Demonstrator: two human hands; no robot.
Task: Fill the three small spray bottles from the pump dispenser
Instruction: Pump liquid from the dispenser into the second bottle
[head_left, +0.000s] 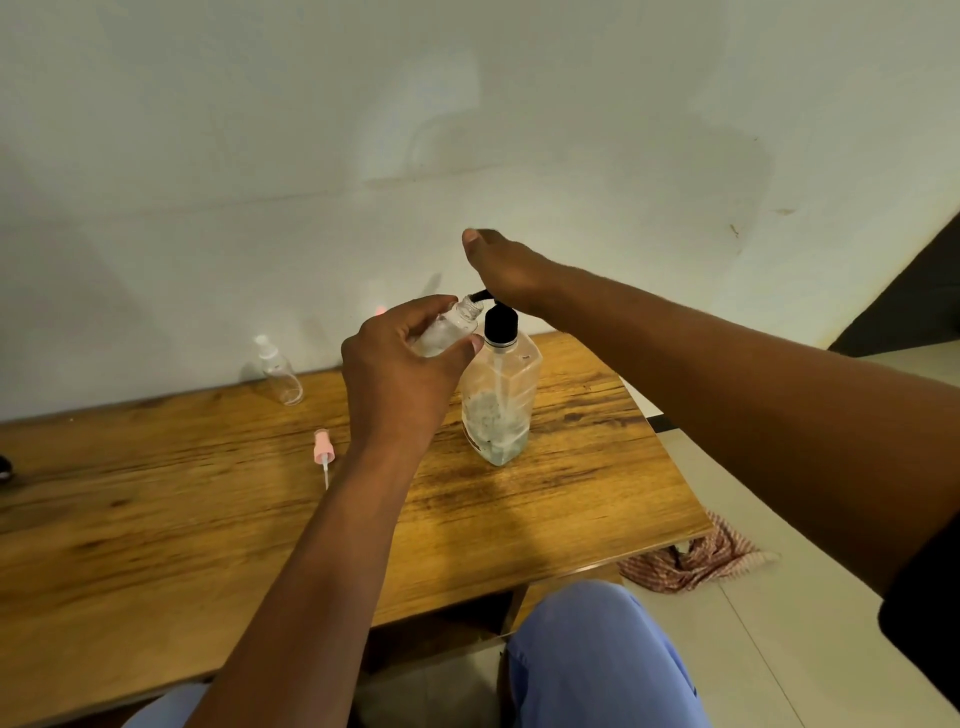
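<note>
left grip: left hand (400, 374) curled round an open small spray bottle (448, 328), thumb on the near side and fingers over the top; bottle is uncapped, tilted, lifted off the surface, neck just under the pump spout (480, 296)
right grip: right hand (501, 270) lies on top of the pump head with the heel of the palm down on it, thumb sticking up; fingers are on the far side, hidden (cannot tell if curled or straight)
pump dispenser: clear squarish pump dispenser (498, 400) with black collar, upright on the surface (156, 519) near its right edge, toward the back; cloudy liquid only in the lower part
second bottle: capped spray bottle (278, 371), clear, standing at the back edge of the surface next to the wall (363, 130), well left of the dispenser
loose sprayer: pink spray cap (323, 452) with its dip tube lies flat on the surface, left of the left forearm, between the capped bottle and the front edge
third bottle: not made out
off the surface: striped cloth (691, 558) on the floor past the right front corner; blue-clad knee (597, 654) below the front edge
</note>
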